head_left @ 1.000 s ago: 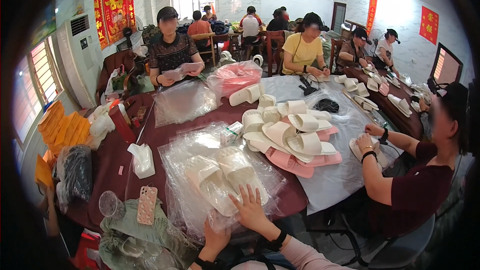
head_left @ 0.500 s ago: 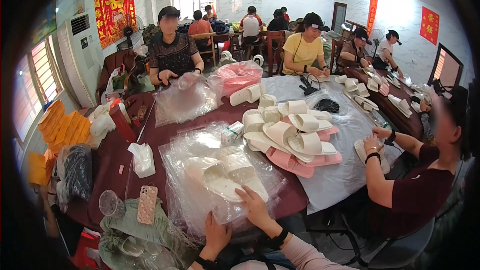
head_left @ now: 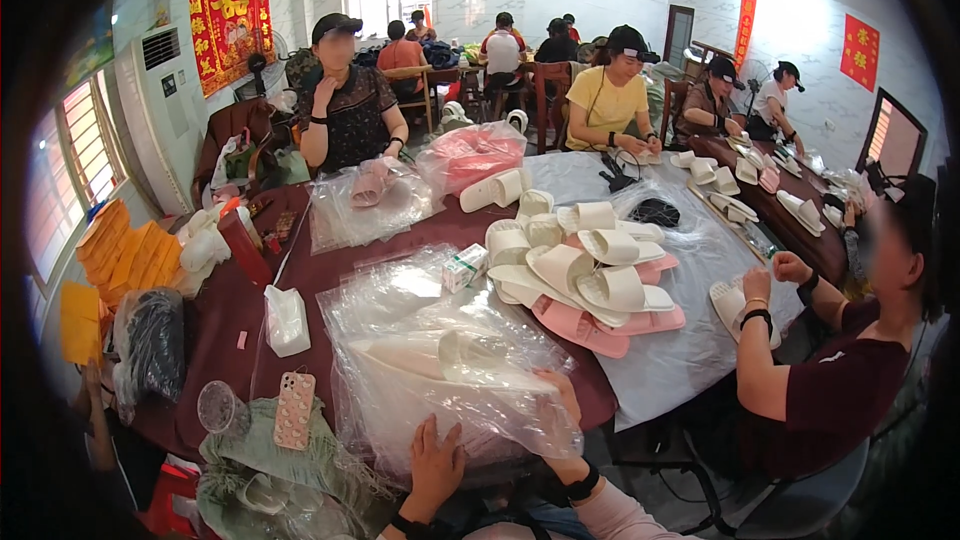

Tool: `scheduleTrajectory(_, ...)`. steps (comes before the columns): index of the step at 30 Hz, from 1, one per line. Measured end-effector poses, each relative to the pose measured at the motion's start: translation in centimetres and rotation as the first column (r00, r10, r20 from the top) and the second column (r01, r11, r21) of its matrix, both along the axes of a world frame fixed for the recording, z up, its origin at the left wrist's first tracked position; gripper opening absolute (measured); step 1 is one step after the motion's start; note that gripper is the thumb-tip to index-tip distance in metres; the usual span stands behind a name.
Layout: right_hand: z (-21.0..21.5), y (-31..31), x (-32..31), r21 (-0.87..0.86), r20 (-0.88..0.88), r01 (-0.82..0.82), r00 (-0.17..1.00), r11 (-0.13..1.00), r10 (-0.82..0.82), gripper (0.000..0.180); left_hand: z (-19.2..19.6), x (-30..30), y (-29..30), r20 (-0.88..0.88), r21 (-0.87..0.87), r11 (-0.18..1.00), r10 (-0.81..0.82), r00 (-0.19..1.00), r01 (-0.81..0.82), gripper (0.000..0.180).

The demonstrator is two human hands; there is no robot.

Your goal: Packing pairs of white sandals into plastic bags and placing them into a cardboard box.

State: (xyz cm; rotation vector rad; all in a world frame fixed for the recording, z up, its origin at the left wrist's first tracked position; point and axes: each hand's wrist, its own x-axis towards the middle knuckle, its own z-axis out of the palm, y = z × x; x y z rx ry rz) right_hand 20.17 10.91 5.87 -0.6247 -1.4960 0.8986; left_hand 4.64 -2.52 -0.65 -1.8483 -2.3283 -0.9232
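Observation:
My left hand (head_left: 434, 462) lies flat against the near edge of a stack of clear plastic bags (head_left: 440, 370) on the dark red table (head_left: 330, 270). At the stack's right side my right hand (head_left: 565, 420) grips a clear bag with a pair of cream slippers (head_left: 455, 352) inside. A black band is on each wrist. Just beyond, to the right, lies a heap of loose cream and pink slippers (head_left: 585, 275).
A phone in a patterned case (head_left: 294, 410), a glass (head_left: 218, 406) and a green cloth (head_left: 270, 470) sit at my left. A small box (head_left: 464, 266) and white tissue pack (head_left: 286, 320) lie further in. Persons sit around the table, one close at my right (head_left: 830, 380).
The bag with the slippers has been pulled nearer and tilted. My right hand has shifted right onto the bag's edge; my left hand has moved to the stack's near edge.

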Motion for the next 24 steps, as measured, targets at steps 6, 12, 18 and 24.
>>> scheduleTrajectory(6,3.8,-2.5,0.6,-0.069,-0.088,-0.09,0.993,0.994,0.084,0.031,0.3,-0.5,0.0,-0.023,-0.094,0.996,-0.006,1.0,0.004,0.043)
scheduleTrajectory(12,-2.4,-2.5,1.6,-0.236,-0.04,-0.179,0.984,0.955,0.174,0.034,3.7,0.1,-0.9,-0.22,-0.1,0.993,-0.079,0.972,0.058,0.045)
scheduleTrajectory(18,0.2,-3.5,1.0,-0.406,-0.335,-0.495,0.862,0.768,0.38,0.035,4.6,-3.3,-7.1,-0.147,-0.188,0.975,-0.143,0.979,0.114,0.046)
scheduleTrajectory(24,-0.6,-3.9,-0.4,-0.384,-0.67,-0.737,0.637,0.556,0.381,0.037,2.7,-9.1,-16.4,-0.068,-0.017,0.93,0.364,0.929,-0.366,0.052)
